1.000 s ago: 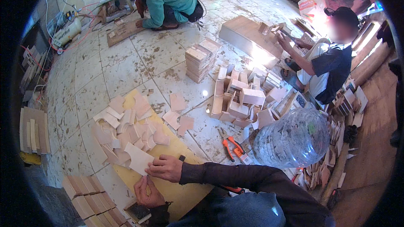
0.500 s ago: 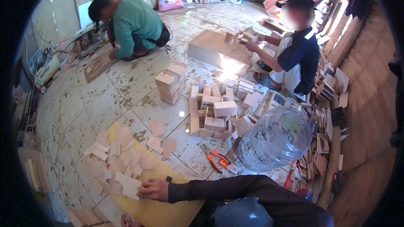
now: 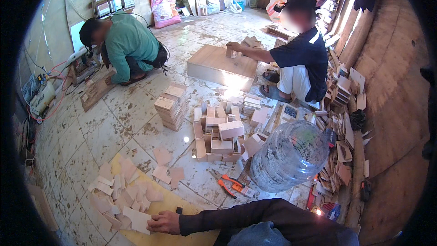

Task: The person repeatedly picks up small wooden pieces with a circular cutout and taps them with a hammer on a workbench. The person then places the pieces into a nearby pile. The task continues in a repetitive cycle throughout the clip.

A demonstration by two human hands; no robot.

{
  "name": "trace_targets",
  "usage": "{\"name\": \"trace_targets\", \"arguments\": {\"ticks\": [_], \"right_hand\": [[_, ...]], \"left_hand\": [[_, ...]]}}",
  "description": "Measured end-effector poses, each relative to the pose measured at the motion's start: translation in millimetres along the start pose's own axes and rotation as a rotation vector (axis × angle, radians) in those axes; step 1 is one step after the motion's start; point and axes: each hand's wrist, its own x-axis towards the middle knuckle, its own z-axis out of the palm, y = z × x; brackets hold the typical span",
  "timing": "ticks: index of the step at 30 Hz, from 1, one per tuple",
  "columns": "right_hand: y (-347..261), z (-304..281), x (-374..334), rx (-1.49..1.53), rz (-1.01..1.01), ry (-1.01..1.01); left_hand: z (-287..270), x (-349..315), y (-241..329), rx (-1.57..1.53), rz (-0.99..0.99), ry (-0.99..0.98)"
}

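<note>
My right hand point(image 3: 165, 222) reaches in from the lower right in a dark sleeve. Its fingers are closed on the edge of a thin, pale wooden piece point(image 3: 136, 219). That piece lies against a loose heap of similar cut wooden pieces point(image 3: 129, 194), several with curved edges. Beneath the hand and part of the heap is a yellowish board point(image 3: 189, 205). A small dark object point(image 3: 179, 210) rests just beyond my wrist. My left hand is out of the picture.
Orange-handled pliers point(image 3: 226, 187) and a large clear plastic bottle point(image 3: 289, 157) lie ahead to the right. Beyond are small wooden boxes point(image 3: 222, 132) and a wood stack point(image 3: 169, 107). Two people crouch farther off, one at a large wooden box point(image 3: 218, 61). Offcuts line the right side.
The whole view has shifted a little. My left hand, partly visible at the lower edge before, has gone from the picture. The co-worker at right now stretches an arm over the large box.
</note>
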Motion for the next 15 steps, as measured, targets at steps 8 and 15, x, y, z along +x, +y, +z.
{"name": "trace_targets", "arguments": {"ticks": [8, 15], "right_hand": [[-1.3, -3.9, 2.5, 0.013, 0.009, 0.053], [-2.2, -3.0, 2.9, -0.005, 0.002, 0.093]], "left_hand": [[-1.0, 2.7, 4.6, 0.003, -0.01, -0.05], [-2.4, 5.7, 7.4, -0.002, -0.021, -0.082]]}}
